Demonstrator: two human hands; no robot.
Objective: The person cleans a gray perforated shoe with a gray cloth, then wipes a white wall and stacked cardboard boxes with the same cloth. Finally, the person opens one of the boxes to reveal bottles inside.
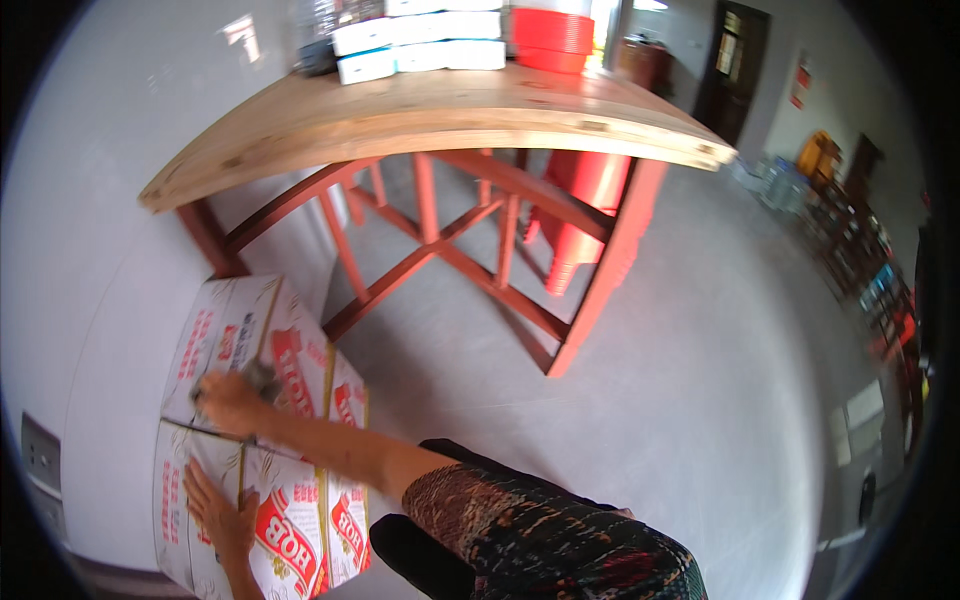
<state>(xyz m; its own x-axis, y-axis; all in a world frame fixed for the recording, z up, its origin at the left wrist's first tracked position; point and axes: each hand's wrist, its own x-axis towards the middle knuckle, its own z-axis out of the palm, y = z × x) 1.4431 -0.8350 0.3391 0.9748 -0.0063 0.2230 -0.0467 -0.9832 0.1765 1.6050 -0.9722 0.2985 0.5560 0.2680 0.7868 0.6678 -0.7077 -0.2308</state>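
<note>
Two white cartons with red and gold printing stand end to end along the wall at lower left, the farther carton (232,312) and the nearer carton (205,455). My left hand (222,515) lies flat on the nearer carton's top, fingers spread. Reaching across from the right, my right hand (232,403) is closed around a crumpled grey rag (262,381) on the farther carton's top, close to the seam between the two. Motion blurs the rag, and the hand covers part of it.
A wooden table (430,125) with red braced legs stands ahead, bearing white boxes (450,40) and red plastic basins (550,42). Red plastic stools (582,200) are stacked beneath. A wall socket (40,450) is at left. Large clear bottles (783,188) and other clutter line the right side.
</note>
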